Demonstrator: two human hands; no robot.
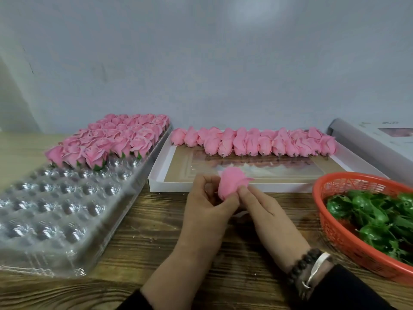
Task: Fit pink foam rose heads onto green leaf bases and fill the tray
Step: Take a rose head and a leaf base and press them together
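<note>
Pinching one pink rose head (230,183) between them, the left hand (206,205) and right hand (267,211) hold it just above the wooden tabletop (156,231), in front of a white box (223,186) containing a row of loose rose heads (254,142). To the left, the clear tray (55,211) carries finished roses (111,139) in its far rows. To the right, an orange basket (335,229) holds the green leaf bases (375,215).

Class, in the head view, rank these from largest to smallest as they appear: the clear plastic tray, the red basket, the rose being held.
1. Clear plastic tray
2. Red basket, partly cut off by the frame
3. Held rose
</note>
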